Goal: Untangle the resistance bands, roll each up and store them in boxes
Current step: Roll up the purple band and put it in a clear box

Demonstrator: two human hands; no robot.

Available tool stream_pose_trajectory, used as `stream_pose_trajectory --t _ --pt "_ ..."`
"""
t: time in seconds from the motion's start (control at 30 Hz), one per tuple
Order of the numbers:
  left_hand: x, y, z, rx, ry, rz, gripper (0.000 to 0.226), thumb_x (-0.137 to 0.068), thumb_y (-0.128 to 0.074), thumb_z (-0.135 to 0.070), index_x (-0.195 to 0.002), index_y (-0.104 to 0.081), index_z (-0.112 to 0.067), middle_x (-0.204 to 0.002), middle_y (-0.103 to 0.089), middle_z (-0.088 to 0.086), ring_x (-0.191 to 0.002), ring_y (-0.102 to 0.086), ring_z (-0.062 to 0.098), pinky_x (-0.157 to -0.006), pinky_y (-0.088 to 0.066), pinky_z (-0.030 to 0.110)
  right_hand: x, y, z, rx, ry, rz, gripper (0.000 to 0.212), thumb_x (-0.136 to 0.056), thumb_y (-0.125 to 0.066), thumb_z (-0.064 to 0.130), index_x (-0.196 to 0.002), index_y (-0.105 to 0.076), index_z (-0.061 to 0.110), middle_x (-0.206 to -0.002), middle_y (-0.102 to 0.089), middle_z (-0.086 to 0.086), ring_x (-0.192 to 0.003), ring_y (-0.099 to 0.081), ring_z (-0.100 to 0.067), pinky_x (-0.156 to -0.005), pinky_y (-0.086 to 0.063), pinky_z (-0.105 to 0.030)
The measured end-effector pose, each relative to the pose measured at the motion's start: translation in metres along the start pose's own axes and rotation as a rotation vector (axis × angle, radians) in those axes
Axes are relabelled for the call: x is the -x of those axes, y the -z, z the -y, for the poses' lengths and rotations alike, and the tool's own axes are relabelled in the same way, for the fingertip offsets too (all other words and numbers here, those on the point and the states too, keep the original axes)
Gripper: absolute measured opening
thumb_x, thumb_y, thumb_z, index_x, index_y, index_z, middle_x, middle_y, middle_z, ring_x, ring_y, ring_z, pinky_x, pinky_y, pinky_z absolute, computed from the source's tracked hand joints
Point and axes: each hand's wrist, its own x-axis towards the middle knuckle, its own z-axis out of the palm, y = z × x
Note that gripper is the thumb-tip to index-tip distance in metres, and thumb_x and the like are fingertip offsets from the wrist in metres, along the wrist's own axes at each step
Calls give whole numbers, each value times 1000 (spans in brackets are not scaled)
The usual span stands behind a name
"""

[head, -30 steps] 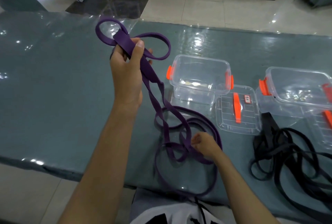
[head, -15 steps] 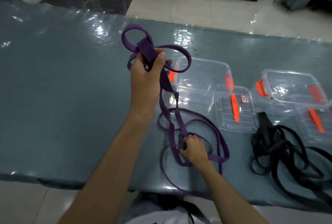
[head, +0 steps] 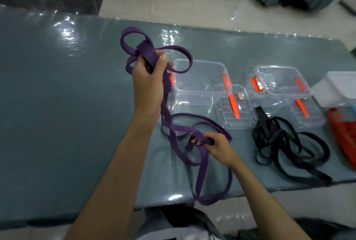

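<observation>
My left hand [head: 149,84] is raised above the table and grips the upper loops of the purple band [head: 167,112], with two loops sticking out above the fist. The band hangs down in twisted strands to the table, where my right hand [head: 215,144] pinches a lower strand. A long loop trails over the table's near edge. A tangled black band [head: 285,143] lies to the right. Two clear boxes with orange latches [head: 200,78] [head: 279,84] stand open behind, each with its lid [head: 233,107] [head: 306,112] lying in front.
The table [head: 67,105] is covered with a shiny grey-blue sheet. A white box [head: 339,89] and a red band [head: 342,135] sit at the far right edge. The table's near edge runs just in front of my body.
My right hand has lifted a lower strand and now pinches it further right. My left hand keeps its grip on the upper loops. The view has shifted, bringing in the white box and red band.
</observation>
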Motion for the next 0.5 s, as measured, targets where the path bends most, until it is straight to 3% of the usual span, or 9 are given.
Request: stream_pose_trajectory --t 0.17,0.37,0.5 --pt "-6 5 -4 11 -28 -23 5 -103 -64 -14 -100 -67 -17 -83 -74 -7 -92 -74 23 -90 -60 47 19 23 16 -210 -33 68 45 -90 -67 -14 -90 -80 29 -108 -81 -8 -109 -76 -27 -97 -58 -32" --pt "-7 7 -5 14 -25 -58 5 -103 -64 -13 -105 -68 -15 -89 -74 -4 -94 -75 22 -84 -63 36 29 45 10 -383 -51 111 22 -92 -70 -13 -88 -75 8 -109 -78 -20 -111 -75 -35 -98 -59 -38" --pt "-3 1 -11 15 -30 -82 7 -103 -63 -12 -102 -67 -18 -89 -75 -5 -96 -75 21 -87 -64 38 20 55 -4 -400 -83 -175 10 -92 -70 -11 -94 -71 -1 -106 -80 -17 -107 -76 -30 -96 -60 -32"
